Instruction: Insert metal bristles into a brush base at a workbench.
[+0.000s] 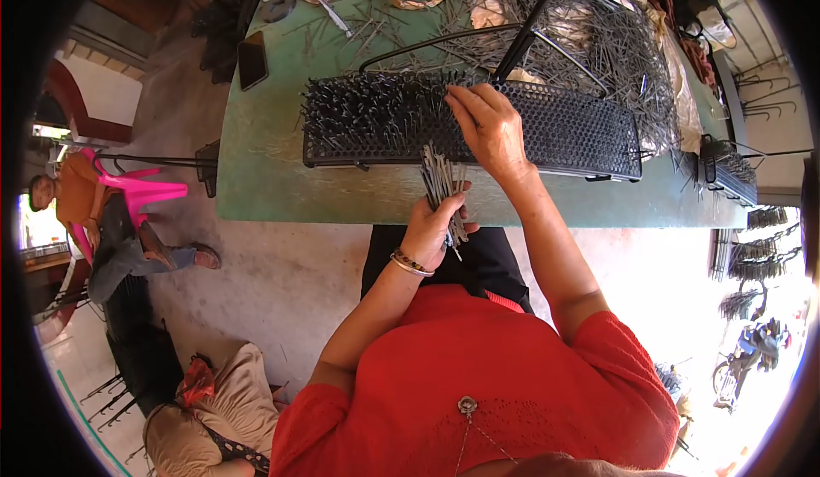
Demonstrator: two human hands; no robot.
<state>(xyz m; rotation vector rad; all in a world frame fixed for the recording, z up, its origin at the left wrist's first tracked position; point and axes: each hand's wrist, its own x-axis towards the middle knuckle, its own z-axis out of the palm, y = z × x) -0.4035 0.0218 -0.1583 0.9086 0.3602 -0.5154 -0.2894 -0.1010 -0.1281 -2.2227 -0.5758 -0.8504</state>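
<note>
My left hand (427,234) is closed round a bundle of thin grey metal pins (438,178), just in front of the rack's near edge. A long black rack (568,127) with a perforated top lies across the green table (282,188). Dark pins (367,110) stand upright and close together in its left half, while the holes on the right show bare. Over the middle of the rack, beside the last standing pins, my right hand (494,128) has thumb and fingers pinched together. What lies between those fingertips is too small to make out.
A large heap of loose pins (589,41) spreads behind the rack, and a black bar (534,24) slants up from it. A dark phone (253,61) lies at the table's left. One person sits on a pink chair (141,188) at left. Another rack (730,174) stands at right.
</note>
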